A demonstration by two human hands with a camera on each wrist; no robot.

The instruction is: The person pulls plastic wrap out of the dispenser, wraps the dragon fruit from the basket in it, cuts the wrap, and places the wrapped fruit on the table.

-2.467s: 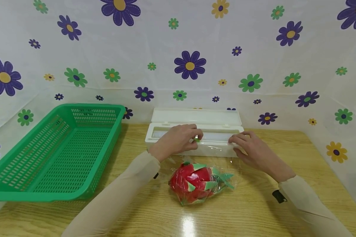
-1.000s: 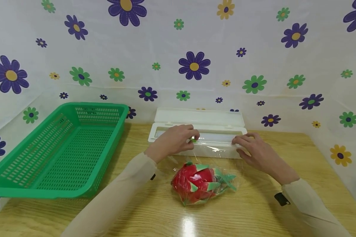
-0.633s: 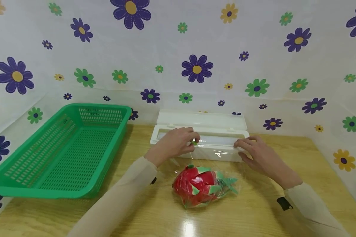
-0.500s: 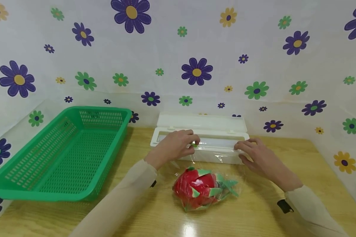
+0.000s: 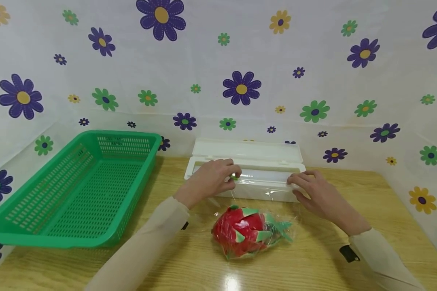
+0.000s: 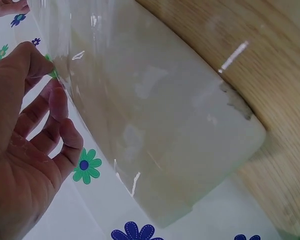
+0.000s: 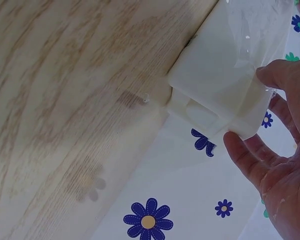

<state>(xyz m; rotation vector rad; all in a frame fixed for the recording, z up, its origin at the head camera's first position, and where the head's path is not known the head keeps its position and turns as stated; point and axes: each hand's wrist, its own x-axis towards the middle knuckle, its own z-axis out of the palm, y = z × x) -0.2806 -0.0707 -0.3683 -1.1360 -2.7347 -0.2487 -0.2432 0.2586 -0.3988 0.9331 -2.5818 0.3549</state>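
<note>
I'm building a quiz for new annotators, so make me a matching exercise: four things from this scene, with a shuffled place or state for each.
Column one:
1. Green basket
2. Dragon fruit
3. White box
4. Left hand

Column two:
A. Lid open
B. Pinching a small green piece
C. Farthest left
D. Red, under clear film

Pairs: 1-C, 2-D, 3-A, 4-B

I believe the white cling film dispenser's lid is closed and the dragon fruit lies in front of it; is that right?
Not quite: the head view shows the lid of the cling film dispenser open; the dragon fruit does lie in front of it.
</note>
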